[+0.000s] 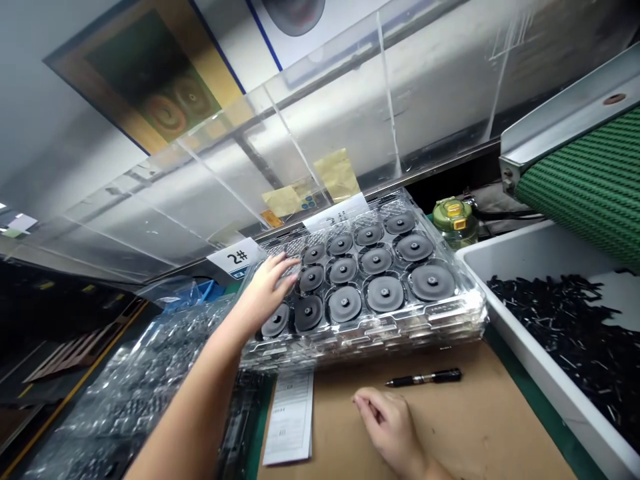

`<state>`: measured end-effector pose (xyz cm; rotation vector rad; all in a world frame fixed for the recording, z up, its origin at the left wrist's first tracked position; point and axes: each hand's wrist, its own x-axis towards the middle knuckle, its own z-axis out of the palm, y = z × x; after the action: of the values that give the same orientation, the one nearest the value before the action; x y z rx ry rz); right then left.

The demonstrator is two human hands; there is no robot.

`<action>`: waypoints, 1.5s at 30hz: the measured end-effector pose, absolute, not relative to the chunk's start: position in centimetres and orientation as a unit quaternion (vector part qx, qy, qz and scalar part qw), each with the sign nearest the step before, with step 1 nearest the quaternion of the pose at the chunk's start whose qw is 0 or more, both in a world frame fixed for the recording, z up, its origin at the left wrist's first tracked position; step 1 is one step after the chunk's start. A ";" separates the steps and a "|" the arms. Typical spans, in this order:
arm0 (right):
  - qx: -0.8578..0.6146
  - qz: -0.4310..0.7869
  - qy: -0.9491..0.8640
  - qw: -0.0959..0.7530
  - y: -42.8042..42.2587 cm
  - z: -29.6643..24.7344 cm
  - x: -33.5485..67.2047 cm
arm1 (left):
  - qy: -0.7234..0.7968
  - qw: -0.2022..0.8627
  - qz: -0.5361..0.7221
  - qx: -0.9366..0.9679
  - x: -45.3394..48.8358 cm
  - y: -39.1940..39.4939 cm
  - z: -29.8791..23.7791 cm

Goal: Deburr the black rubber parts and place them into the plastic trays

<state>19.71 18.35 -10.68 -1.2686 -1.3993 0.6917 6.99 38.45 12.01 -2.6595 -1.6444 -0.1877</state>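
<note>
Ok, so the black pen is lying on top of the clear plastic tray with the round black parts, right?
Not quite: the head view shows the black pen lying on the brown cardboard, not on the clear plastic tray. The tray does hold the round black parts.

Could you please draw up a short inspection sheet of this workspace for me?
Surface: brown cardboard sheet on a green mat.
Job's things: stack of clear trays holding black discs, with a "2#" tag.
Clutter: pen, printed sheet, green bottle, bagged parts, white bin of small black parts.
Grips: left grip spread over the top tray's nearest discs; right grip on the cardboard near the pen, holding nothing.
Cables: black cable behind the bottle.
Surroundings: clear acrylic screen behind the trays; green patterned panel at right.
</note>
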 end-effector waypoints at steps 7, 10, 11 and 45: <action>-0.545 0.295 -0.598 0.508 18.1 -10.7 20.0 | -0.468 -0.080 -0.132 -0.870 0.3 20.8 8.6; -0.536 0.291 -0.625 0.487 18.0 -10.6 20.1 | -0.471 -0.094 -0.125 -0.868 -1.9 16.7 5.5; -0.533 0.290 -0.635 0.478 18.0 -10.7 20.1 | -0.468 -0.105 -0.104 -0.871 -2.5 15.7 4.5; -0.494 0.085 -0.864 0.051 17.8 -7.5 19.6 | -0.536 -0.079 -0.150 -0.827 -0.5 3.5 -10.9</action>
<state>19.58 17.84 -7.48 -1.5045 -2.6291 0.2595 -0.54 3.52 -10.86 -2.7386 -1.7726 -0.4966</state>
